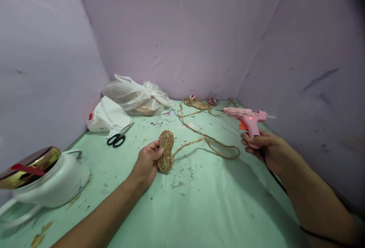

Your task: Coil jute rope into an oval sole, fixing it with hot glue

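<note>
My left hand (149, 160) pinches a coiled rope sole (166, 151), a long oval of braided straw cord held upright just above the table. From its right side a loose rope (218, 147) runs across the table in loops toward the back. My right hand (265, 147) grips a pink glue gun (248, 117) by the lower handle, its nozzle pointing left and an orange light lit on its body. The orange trigger is in front of my fingers, and a glue stick pokes out at the rear. A black cable hangs from the handle.
Black-handled scissors (116, 139) lie left of centre, beside a white tissue pack (107, 117). Behind is a white plastic bag (139, 96). A white pot (57, 183) stands at the left edge. At the back lies another woven rope piece (196, 104). Purple walls enclose the green table (199, 210).
</note>
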`<state>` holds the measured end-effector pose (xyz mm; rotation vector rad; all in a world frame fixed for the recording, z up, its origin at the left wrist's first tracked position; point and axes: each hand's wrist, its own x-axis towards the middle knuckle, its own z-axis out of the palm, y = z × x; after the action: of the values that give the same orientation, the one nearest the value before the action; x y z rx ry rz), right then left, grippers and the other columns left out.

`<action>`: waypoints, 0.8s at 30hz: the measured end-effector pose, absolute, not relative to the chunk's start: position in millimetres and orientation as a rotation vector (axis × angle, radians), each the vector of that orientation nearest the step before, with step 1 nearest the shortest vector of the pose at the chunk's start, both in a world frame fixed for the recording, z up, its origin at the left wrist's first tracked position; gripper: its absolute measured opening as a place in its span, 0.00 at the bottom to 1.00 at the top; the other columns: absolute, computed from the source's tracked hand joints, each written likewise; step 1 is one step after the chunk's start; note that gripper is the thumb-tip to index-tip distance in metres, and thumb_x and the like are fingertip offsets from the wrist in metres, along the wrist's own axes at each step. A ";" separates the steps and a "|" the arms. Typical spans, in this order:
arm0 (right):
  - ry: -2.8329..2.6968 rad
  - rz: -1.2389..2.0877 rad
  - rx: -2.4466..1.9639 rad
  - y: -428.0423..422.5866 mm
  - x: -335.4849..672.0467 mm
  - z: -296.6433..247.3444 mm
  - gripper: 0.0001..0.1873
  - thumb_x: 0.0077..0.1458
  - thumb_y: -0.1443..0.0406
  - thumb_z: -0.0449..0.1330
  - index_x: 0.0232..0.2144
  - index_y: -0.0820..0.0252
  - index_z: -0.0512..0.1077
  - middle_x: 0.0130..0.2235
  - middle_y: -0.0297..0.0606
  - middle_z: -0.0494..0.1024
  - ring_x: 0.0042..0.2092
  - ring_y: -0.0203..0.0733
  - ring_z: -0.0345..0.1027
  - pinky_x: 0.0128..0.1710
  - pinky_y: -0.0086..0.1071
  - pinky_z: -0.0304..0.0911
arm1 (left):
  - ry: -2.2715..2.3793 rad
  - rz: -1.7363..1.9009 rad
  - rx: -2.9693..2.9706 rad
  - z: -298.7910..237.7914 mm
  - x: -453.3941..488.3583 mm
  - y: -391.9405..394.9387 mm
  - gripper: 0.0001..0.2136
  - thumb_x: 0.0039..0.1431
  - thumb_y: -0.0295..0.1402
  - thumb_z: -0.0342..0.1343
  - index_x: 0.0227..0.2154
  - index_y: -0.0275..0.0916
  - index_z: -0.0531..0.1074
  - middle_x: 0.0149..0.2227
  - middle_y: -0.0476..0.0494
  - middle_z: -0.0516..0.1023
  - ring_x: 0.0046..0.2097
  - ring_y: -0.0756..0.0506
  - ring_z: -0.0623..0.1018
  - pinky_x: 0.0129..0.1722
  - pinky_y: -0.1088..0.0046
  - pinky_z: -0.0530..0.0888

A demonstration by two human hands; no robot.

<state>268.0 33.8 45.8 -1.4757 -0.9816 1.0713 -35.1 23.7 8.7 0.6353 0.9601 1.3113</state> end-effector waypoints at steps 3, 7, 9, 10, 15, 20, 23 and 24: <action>-1.049 1.260 -1.276 13.7 241.0 48.6 0.13 0.37 0.62 0.64 0.29 0.60 0.73 0.23 0.34 0.70 0.23 0.33 0.59 0.18 0.26 0.57 | 0.941 1.275 0.595 7.6 -35.9 23.9 0.14 0.34 0.24 0.66 0.30 0.31 0.76 0.28 0.45 0.79 0.29 0.50 0.76 0.31 0.76 0.72; -1.278 1.419 -1.072 -8.3 204.4 37.8 0.20 0.50 0.50 0.58 0.34 0.61 0.73 0.25 0.38 0.71 0.23 0.36 0.58 0.21 0.31 0.56 | 0.923 1.224 0.551 6.9 -36.4 23.1 0.12 0.37 0.22 0.63 0.30 0.31 0.75 0.27 0.44 0.78 0.28 0.48 0.76 0.32 0.73 0.73; -1.341 1.390 -1.052 -14.2 193.6 29.6 0.20 0.51 0.50 0.59 0.38 0.60 0.71 0.31 0.40 0.73 0.25 0.36 0.60 0.25 0.32 0.59 | 0.916 1.210 0.535 6.5 -36.4 22.5 0.11 0.38 0.21 0.62 0.30 0.31 0.75 0.27 0.44 0.78 0.27 0.48 0.76 0.31 0.73 0.73; -1.363 1.368 -1.054 -15.8 190.3 25.4 0.20 0.51 0.51 0.60 0.38 0.60 0.71 0.32 0.39 0.73 0.26 0.36 0.60 0.26 0.32 0.59 | 0.911 1.206 0.529 6.3 -36.3 22.1 0.11 0.39 0.21 0.61 0.30 0.31 0.75 0.27 0.44 0.78 0.27 0.49 0.76 0.30 0.74 0.73; -1.443 1.274 -1.114 -18.1 184.5 9.8 0.19 0.52 0.50 0.58 0.36 0.61 0.71 0.24 0.32 0.65 0.25 0.36 0.57 0.24 0.29 0.57 | 0.883 1.177 0.497 5.9 -35.7 20.7 0.10 0.43 0.20 0.59 0.32 0.31 0.75 0.30 0.41 0.79 0.30 0.48 0.77 0.32 0.74 0.74; -1.466 1.205 -1.201 -18.6 183.5 6.7 0.21 0.53 0.50 0.56 0.38 0.62 0.70 0.23 0.31 0.64 0.25 0.36 0.56 0.24 0.29 0.55 | 0.877 1.158 0.465 5.0 -36.9 22.1 0.09 0.45 0.19 0.58 0.32 0.30 0.75 0.30 0.42 0.79 0.30 0.48 0.77 0.34 0.73 0.74; -1.490 1.200 -1.220 -18.2 183.3 5.1 0.21 0.53 0.49 0.55 0.37 0.62 0.70 0.24 0.31 0.64 0.25 0.36 0.56 0.25 0.30 0.53 | 0.879 1.152 0.476 4.7 -37.6 22.6 0.09 0.45 0.19 0.58 0.32 0.31 0.75 0.31 0.41 0.79 0.31 0.47 0.78 0.35 0.72 0.74; -1.494 1.201 -1.225 -18.0 183.3 4.5 0.21 0.54 0.50 0.55 0.36 0.62 0.70 0.24 0.31 0.64 0.26 0.36 0.56 0.25 0.29 0.52 | 0.880 1.152 0.481 4.8 -37.8 22.6 0.09 0.45 0.19 0.58 0.33 0.31 0.75 0.32 0.41 0.79 0.32 0.47 0.78 0.35 0.73 0.74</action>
<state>183.3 -18.0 4.5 -1.2253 -1.4942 1.2011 -37.8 22.6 4.8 0.4805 0.8797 1.1520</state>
